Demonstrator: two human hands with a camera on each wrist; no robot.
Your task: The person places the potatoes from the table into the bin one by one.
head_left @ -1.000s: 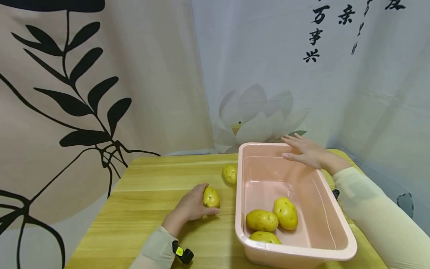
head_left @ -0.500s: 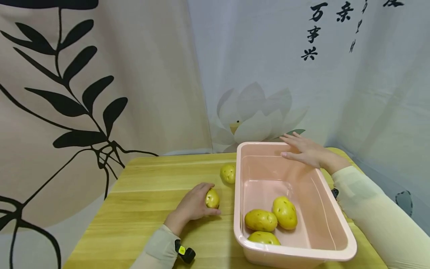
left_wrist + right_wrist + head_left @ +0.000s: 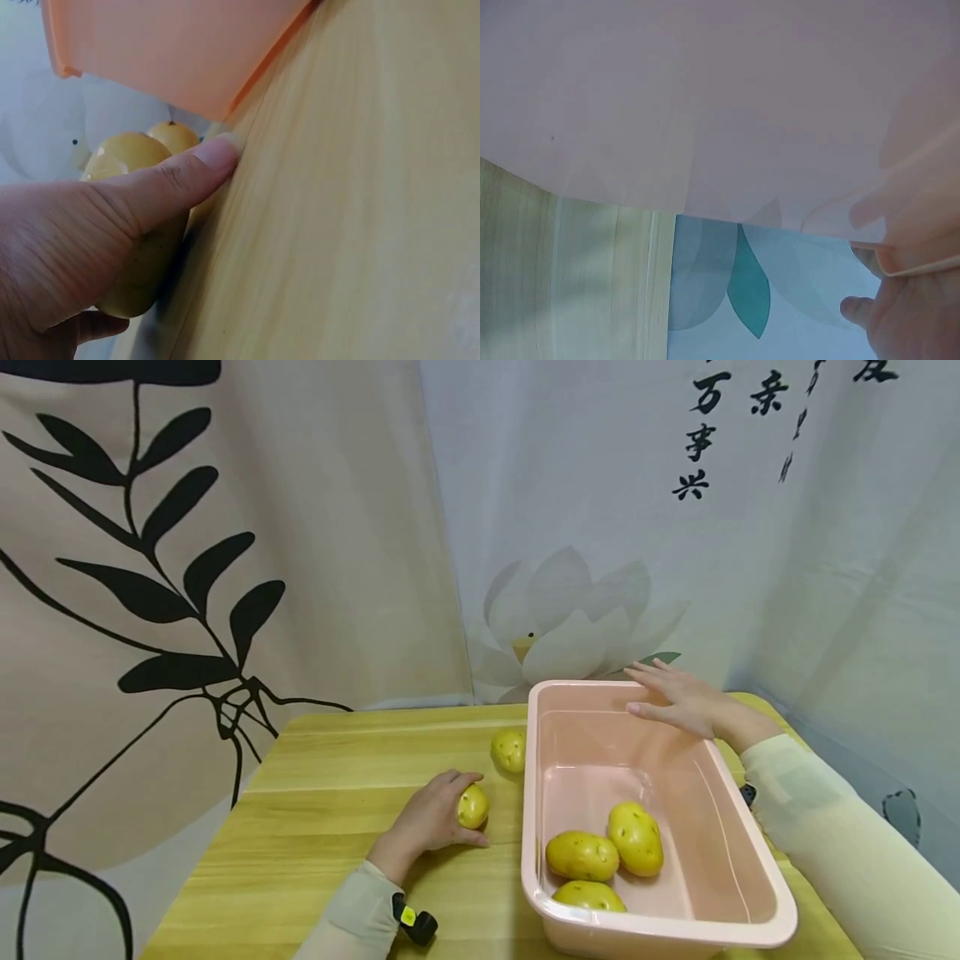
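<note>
My left hand (image 3: 423, 820) holds a yellow potato (image 3: 473, 807) on the wooden table, left of the pink plastic basin (image 3: 534, 793). In the left wrist view the thumb (image 3: 176, 180) lies along the near side of this potato (image 3: 127, 154); most of the other fingers are hidden. My right hand (image 3: 678, 703) rests on the basin's far right corner, fingers stretched over the back rim and thumb on the inner side. Three potatoes lie inside the basin, among them an oval one (image 3: 581, 855). A further potato (image 3: 509, 750) stands on the table beside the basin's left wall.
The wooden table (image 3: 315, 793) ends at the back against a printed curtain (image 3: 360, 527) with leaves, a lotus and writing. Another curtain hangs close on the right. In the right wrist view the basin's wall (image 3: 667, 97) fills most of the picture.
My left fingers have come slightly farther over the potato's top, and the hand is a little farther right. The right hand stays on the rim. The head view has shifted slightly.
</note>
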